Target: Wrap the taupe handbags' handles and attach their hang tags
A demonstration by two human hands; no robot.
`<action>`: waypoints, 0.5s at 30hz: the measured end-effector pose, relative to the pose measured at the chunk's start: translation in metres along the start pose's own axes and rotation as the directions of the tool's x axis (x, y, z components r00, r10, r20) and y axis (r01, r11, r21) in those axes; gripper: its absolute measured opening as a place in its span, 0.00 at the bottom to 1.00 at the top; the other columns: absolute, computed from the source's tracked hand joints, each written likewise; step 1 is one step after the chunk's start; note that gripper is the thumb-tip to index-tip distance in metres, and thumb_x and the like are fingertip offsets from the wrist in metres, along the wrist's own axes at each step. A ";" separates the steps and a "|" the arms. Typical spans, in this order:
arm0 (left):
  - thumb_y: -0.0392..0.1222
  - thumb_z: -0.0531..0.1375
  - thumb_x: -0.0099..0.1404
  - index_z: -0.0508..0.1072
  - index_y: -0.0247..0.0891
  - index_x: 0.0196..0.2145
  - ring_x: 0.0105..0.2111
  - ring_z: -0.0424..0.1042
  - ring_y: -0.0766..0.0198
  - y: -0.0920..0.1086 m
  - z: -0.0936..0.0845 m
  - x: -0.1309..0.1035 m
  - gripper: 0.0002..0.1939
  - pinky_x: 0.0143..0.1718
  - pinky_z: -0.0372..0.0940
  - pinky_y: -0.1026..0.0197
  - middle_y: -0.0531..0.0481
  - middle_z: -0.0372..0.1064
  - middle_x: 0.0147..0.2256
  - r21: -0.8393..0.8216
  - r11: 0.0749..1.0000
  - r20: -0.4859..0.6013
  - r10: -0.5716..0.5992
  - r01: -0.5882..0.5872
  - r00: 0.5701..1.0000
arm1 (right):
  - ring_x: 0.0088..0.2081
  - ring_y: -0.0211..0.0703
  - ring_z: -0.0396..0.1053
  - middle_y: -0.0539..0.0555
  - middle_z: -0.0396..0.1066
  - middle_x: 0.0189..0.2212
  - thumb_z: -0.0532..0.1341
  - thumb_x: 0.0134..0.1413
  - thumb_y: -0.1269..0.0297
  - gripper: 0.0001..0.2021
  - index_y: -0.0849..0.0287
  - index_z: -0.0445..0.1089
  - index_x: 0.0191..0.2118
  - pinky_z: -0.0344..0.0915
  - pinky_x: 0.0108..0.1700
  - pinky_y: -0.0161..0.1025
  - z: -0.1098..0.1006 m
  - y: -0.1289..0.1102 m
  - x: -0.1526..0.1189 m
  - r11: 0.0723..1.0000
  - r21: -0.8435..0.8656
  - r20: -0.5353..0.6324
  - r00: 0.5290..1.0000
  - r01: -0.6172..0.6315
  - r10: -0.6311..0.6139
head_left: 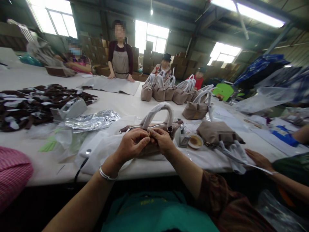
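A taupe handbag [151, 149] with a white-wrapped handle [158, 111] lies on the table in front of me. My left hand [134, 143], a bracelet on its wrist, is closed over the bag's near side. Close beside it, my right hand [160, 139] pinches with thumb and forefinger. The fingertips of both hands meet at the base of the handle. Whatever lies between them is too small to make out. Just right of the bag are a grey tape dispenser [182, 137] and a small white dish [195, 141] with something brown in it.
Dark brown straps [36, 106] are heaped at the left, beside another dispenser [70, 109] and crinkled silvery film [93, 120]. Several finished-looking bags [159, 92] stand at the back. Another bag [217, 132] lies at the right, near a person's hand [259, 159]. People stand across the table [120, 106].
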State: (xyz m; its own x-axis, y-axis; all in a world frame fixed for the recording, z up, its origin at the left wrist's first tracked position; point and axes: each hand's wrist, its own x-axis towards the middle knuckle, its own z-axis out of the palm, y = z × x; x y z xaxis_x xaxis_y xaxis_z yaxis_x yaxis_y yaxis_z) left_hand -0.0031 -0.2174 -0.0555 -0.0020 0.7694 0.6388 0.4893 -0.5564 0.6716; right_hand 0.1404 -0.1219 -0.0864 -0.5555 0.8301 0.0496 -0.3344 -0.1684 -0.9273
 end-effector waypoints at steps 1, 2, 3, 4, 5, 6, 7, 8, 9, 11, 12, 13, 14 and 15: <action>0.38 0.61 0.65 0.77 0.38 0.35 0.38 0.73 0.60 -0.002 0.000 0.000 0.04 0.44 0.68 0.57 0.46 0.75 0.36 0.037 0.999 -0.017 0.001 0.000 1.000 | 0.18 0.29 0.58 0.47 0.67 0.19 0.72 0.42 0.53 0.16 0.61 0.73 0.29 0.50 0.17 0.27 -0.001 0.000 0.000 1.000 0.004 -0.003 1.000 -0.013 0.013; 0.38 0.62 0.64 0.77 0.38 0.35 0.39 0.73 0.60 -0.003 0.001 0.000 0.04 0.44 0.68 0.58 0.47 0.75 0.36 0.086 0.996 -0.043 -0.003 0.006 0.999 | 0.18 0.29 0.57 0.46 0.67 0.19 0.73 0.42 0.53 0.17 0.61 0.73 0.29 0.50 0.17 0.27 -0.001 0.000 0.000 1.000 0.010 -0.007 1.000 -0.025 0.025; 0.37 0.61 0.64 0.77 0.39 0.34 0.38 0.74 0.60 -0.005 0.003 -0.001 0.04 0.44 0.68 0.58 0.47 0.76 0.36 0.136 0.990 -0.069 -0.012 0.021 0.998 | 0.18 0.29 0.57 0.46 0.67 0.19 0.73 0.41 0.52 0.17 0.61 0.73 0.29 0.49 0.17 0.27 -0.001 0.000 0.000 0.999 0.018 -0.009 0.999 -0.034 0.034; 0.37 0.61 0.65 0.77 0.39 0.34 0.38 0.74 0.61 -0.006 0.004 -0.001 0.04 0.43 0.68 0.59 0.48 0.76 0.36 0.183 0.982 -0.091 -0.026 0.042 0.996 | 0.18 0.29 0.57 0.46 0.67 0.19 0.73 0.41 0.52 0.17 0.61 0.73 0.29 0.49 0.17 0.27 -0.001 -0.001 0.000 0.999 0.024 -0.006 0.999 -0.039 0.040; 0.36 0.60 0.65 0.77 0.40 0.35 0.37 0.74 0.61 -0.007 0.006 -0.001 0.05 0.43 0.68 0.59 0.48 0.76 0.35 0.225 0.972 -0.108 -0.041 0.065 0.993 | 0.18 0.29 0.57 0.47 0.67 0.19 0.73 0.41 0.52 0.17 0.61 0.73 0.29 0.49 0.17 0.26 -0.001 -0.001 0.000 0.999 0.028 -0.001 0.999 -0.044 0.044; 0.36 0.60 0.65 0.77 0.40 0.37 0.36 0.74 0.61 -0.008 0.008 -0.001 0.06 0.42 0.69 0.59 0.49 0.76 0.35 0.262 0.962 -0.121 -0.052 0.083 0.991 | 0.19 0.29 0.57 0.47 0.67 0.19 0.73 0.41 0.52 0.17 0.61 0.73 0.29 0.49 0.17 0.26 0.000 -0.001 0.000 0.998 0.030 0.005 0.999 -0.050 0.050; 0.36 0.59 0.66 0.77 0.40 0.39 0.36 0.74 0.61 -0.008 0.009 -0.001 0.07 0.42 0.69 0.59 0.48 0.76 0.36 0.295 0.951 -0.134 -0.055 0.093 0.989 | 0.19 0.29 0.57 0.46 0.66 0.19 0.72 0.41 0.52 0.17 0.61 0.72 0.29 0.49 0.17 0.26 0.001 -0.002 0.000 0.998 0.033 0.008 0.998 -0.061 0.061; 0.37 0.59 0.66 0.77 0.40 0.40 0.36 0.74 0.61 -0.009 0.011 -0.001 0.08 0.42 0.69 0.59 0.48 0.76 0.36 0.327 0.941 -0.147 -0.044 0.091 0.988 | 0.18 0.29 0.57 0.46 0.66 0.18 0.73 0.41 0.52 0.18 0.61 0.72 0.29 0.48 0.17 0.26 0.001 -0.002 0.000 0.996 0.038 0.006 0.997 -0.075 0.075; 0.38 0.58 0.67 0.77 0.39 0.41 0.36 0.74 0.60 -0.009 0.012 0.000 0.08 0.42 0.69 0.59 0.47 0.76 0.36 0.358 0.930 -0.155 -0.021 0.076 0.988 | 0.18 0.29 0.57 0.46 0.65 0.18 0.73 0.40 0.52 0.18 0.61 0.72 0.29 0.48 0.17 0.26 0.002 -0.003 0.000 0.995 0.050 -0.001 0.996 -0.087 0.087; 0.39 0.56 0.69 0.77 0.38 0.40 0.36 0.73 0.60 -0.010 0.014 0.001 0.09 0.42 0.68 0.59 0.46 0.75 0.36 0.413 0.910 -0.152 0.033 0.033 0.988 | 0.19 0.29 0.57 0.46 0.66 0.19 0.74 0.38 0.53 0.18 0.61 0.71 0.29 0.48 0.17 0.26 0.003 -0.004 0.000 0.990 0.085 -0.015 0.994 -0.109 0.111; 0.39 0.56 0.69 0.77 0.38 0.39 0.35 0.73 0.60 -0.010 0.016 0.001 0.10 0.41 0.68 0.59 0.45 0.74 0.35 0.433 0.901 -0.143 0.050 0.017 0.989 | 0.19 0.29 0.57 0.46 0.65 0.19 0.74 0.38 0.53 0.19 0.61 0.71 0.29 0.49 0.17 0.26 0.003 -0.004 -0.001 0.988 0.101 -0.017 0.993 -0.118 0.120; 0.39 0.55 0.70 0.77 0.37 0.38 0.35 0.72 0.60 -0.010 0.017 0.002 0.10 0.40 0.68 0.59 0.45 0.74 0.34 0.450 0.893 -0.131 0.057 0.008 0.990 | 0.19 0.29 0.57 0.46 0.65 0.19 0.74 0.38 0.53 0.19 0.61 0.71 0.30 0.49 0.17 0.25 0.003 -0.004 -0.001 0.986 0.113 -0.017 0.992 -0.125 0.128; 0.39 0.54 0.70 0.77 0.37 0.38 0.34 0.72 0.60 -0.010 0.018 0.002 0.11 0.40 0.67 0.59 0.45 0.73 0.34 0.468 0.884 -0.124 0.059 0.006 0.991 | 0.19 0.29 0.57 0.46 0.65 0.19 0.74 0.38 0.54 0.19 0.61 0.71 0.30 0.49 0.17 0.25 0.003 -0.004 -0.001 0.984 0.123 -0.016 0.991 -0.132 0.135; 0.39 0.54 0.70 0.76 0.37 0.37 0.34 0.71 0.60 -0.009 0.020 0.002 0.11 0.40 0.67 0.59 0.45 0.72 0.33 0.490 0.872 -0.122 0.056 0.011 0.991 | 0.19 0.30 0.57 0.46 0.65 0.19 0.74 0.38 0.54 0.19 0.61 0.71 0.30 0.50 0.17 0.25 0.004 -0.004 -0.002 0.981 0.132 -0.016 0.990 -0.139 0.143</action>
State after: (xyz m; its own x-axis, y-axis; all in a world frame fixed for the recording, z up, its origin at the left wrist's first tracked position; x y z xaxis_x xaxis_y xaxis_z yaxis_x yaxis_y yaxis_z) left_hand 0.0098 -0.2046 -0.0678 -0.0809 0.6931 0.7163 0.8536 -0.3229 0.4088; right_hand 0.1399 -0.1244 -0.0814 -0.5856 0.8057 -0.0891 -0.3514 -0.3513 -0.8678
